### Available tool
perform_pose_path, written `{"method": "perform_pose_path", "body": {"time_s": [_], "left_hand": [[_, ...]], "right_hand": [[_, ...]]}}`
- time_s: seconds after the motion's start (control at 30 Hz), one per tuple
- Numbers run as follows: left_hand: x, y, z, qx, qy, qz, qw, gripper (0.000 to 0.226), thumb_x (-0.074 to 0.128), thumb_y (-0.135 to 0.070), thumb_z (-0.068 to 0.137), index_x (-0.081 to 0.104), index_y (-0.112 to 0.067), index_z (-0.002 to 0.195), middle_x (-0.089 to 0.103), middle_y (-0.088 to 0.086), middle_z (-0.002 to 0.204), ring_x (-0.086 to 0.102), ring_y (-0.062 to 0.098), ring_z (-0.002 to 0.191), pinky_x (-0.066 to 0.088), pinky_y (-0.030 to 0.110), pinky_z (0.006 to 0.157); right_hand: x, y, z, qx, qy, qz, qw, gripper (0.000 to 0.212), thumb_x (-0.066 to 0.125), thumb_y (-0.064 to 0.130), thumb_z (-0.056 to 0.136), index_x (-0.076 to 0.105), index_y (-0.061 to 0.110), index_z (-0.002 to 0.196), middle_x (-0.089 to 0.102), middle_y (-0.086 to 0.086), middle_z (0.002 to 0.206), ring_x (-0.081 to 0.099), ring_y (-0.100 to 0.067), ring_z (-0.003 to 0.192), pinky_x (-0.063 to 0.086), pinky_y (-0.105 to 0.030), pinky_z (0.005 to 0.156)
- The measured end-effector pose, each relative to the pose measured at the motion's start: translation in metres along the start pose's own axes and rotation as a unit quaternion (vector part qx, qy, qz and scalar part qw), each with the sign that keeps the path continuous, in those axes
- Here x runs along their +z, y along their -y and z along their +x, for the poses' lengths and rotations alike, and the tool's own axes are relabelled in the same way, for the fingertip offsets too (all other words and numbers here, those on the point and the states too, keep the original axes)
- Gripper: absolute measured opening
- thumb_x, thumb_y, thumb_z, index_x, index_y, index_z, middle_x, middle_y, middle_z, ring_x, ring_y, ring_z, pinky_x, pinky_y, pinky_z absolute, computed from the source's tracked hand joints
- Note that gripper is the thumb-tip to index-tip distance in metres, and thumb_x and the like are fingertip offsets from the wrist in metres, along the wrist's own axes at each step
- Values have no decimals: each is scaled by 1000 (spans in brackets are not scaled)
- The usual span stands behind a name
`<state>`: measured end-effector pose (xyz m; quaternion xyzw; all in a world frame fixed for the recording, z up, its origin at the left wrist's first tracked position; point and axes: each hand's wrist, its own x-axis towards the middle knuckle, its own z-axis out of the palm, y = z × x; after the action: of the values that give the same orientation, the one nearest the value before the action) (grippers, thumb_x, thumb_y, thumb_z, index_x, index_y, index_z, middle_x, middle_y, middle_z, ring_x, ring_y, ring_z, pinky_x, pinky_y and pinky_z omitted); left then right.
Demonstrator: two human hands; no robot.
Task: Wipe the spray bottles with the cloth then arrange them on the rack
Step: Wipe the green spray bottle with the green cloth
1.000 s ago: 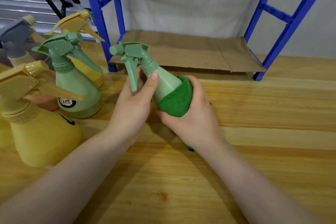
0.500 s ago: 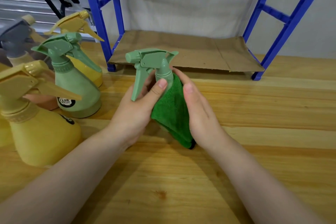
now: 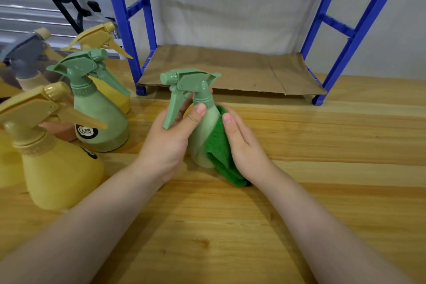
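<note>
The left hand (image 3: 169, 145) grips one pale green spray bottle (image 3: 202, 136) upright by its neck while the right hand (image 3: 244, 145), fingers straight, presses one green cloth (image 3: 219, 152) against it; four more bottles (image 3: 99, 117) stand left of the hands, one blue rack (image 3: 232, 71) beyond.

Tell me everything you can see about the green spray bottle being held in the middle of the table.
The held bottle is pale green, plastic by its look, with a darker green trigger head whose nozzle points left and whose lever hangs down. It stands roughly upright, its base at the wooden table, in front of the blue rack. The left hand grips its neck, thumb across the front. The right hand presses a folded green cloth against its right side. No label shows.
</note>
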<state>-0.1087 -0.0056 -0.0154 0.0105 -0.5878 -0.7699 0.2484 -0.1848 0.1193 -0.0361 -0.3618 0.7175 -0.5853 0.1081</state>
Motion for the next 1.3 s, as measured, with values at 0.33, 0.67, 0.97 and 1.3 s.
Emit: {"method": "perform_pose_path", "body": {"time_s": [0.33, 0.67, 0.97, 1.3], "left_hand": [[4, -12, 0, 69, -72, -79, 992, 31, 49, -17, 95, 58, -17, 125, 64, -5, 125, 56, 12, 120, 38, 43, 113], [2, -11, 0, 16, 3, -59, 998, 36, 45, -23, 96, 54, -16, 130, 62, -4, 132, 56, 14, 123, 44, 36, 107], [8, 4, -9, -55, 36, 82, 994, 58, 64, -43, 84, 52, -25, 137, 61, -9, 134, 53, 5, 127, 38, 34, 113], [10, -5, -7, 32, 21, -22, 999, 33, 49, -18, 95, 57, -13, 126, 66, -1, 126, 59, 12, 120, 48, 26, 95]], "right_hand": [[-7, 14, 1, 154, -47, 171, 972, 36, 42, 49, 100, 68, 30, 115, 75, 10, 108, 69, -5, 102, 53, -25, 91], [-7, 23, -2, 113, -81, 95, 986, 40, 31, 40, 106, 69, 30, 106, 74, 11, 97, 68, -1, 93, 51, -17, 82], [-4, 27, -3, -20, -75, 43, 996, 47, 32, 41, 100, 63, 17, 126, 70, 1, 119, 62, -14, 116, 45, -49, 103], [-8, 26, -3, 95, -79, 94, 988, 42, 34, 36, 106, 72, 17, 104, 76, 0, 96, 69, -5, 88, 51, -14, 73]]}}
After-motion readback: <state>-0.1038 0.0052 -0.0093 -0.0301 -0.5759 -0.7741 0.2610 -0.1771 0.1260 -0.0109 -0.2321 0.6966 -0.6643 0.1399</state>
